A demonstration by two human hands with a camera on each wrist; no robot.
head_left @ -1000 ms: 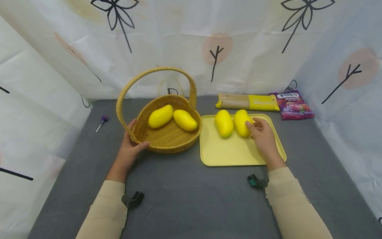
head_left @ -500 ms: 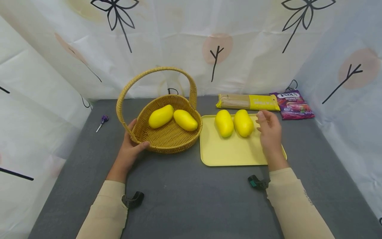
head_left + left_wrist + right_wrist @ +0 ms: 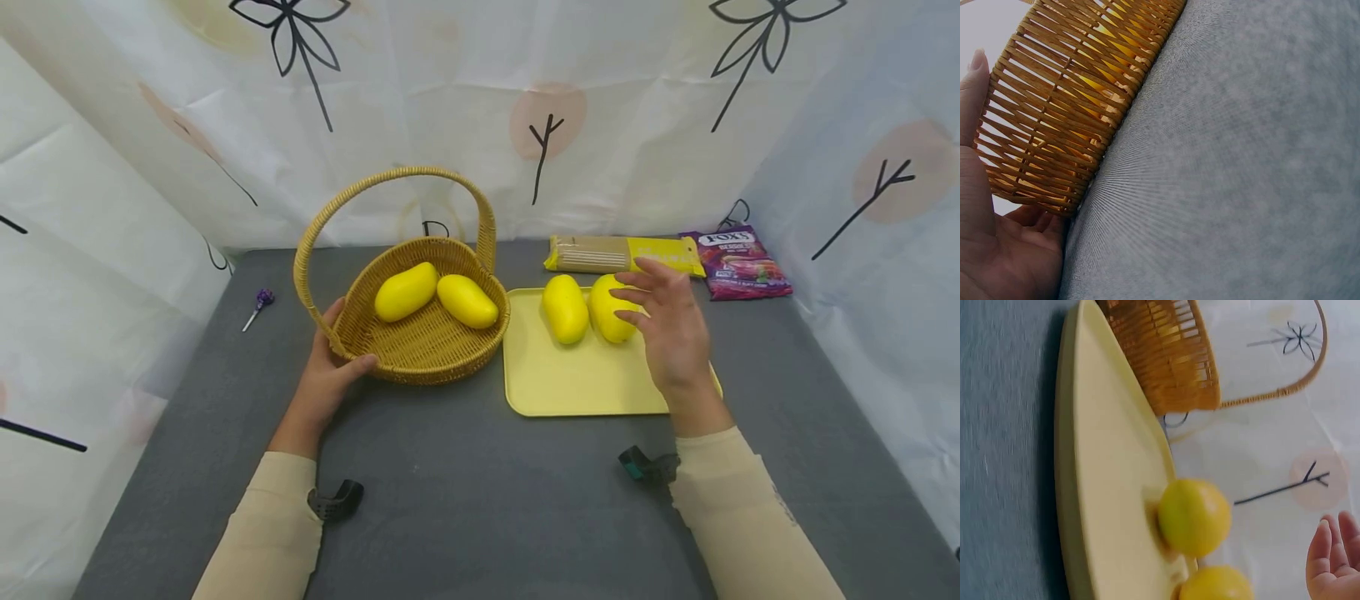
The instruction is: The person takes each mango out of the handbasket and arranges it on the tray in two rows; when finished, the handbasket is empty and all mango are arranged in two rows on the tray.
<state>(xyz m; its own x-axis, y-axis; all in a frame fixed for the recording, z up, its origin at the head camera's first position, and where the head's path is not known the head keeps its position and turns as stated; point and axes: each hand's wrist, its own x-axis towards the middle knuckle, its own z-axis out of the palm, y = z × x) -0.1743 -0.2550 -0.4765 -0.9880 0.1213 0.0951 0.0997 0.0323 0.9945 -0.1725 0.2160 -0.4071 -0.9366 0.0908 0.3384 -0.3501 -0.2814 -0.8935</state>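
A wicker basket (image 3: 420, 354) with a tall handle holds two yellow mangoes (image 3: 406, 292) (image 3: 467, 302). My left hand (image 3: 326, 379) grips its left side, thumb on the front rim; the left wrist view shows the fingers by the woven wall (image 3: 1054, 119). On the yellow tray (image 3: 577, 387) lie two more mangoes (image 3: 565, 309) (image 3: 606, 321), side by side. My right hand (image 3: 671, 333) hangs over the tray's right part with fingers spread and nothing in them, partly covering the right mango. In the right wrist view its fingers (image 3: 1338, 550) are away from both mangoes.
Behind the tray lies a yellow noodle packet (image 3: 592, 254), with a purple candy bag (image 3: 738, 265) to its right. A small lollipop (image 3: 262, 300) lies at the left on the grey table (image 3: 465, 500). Patterned cloth hangs behind and at both sides.
My right hand has let go of the right mango on the tray, moved off to its right, then risen and spread its fingers. The left hand and basket have stayed in place.
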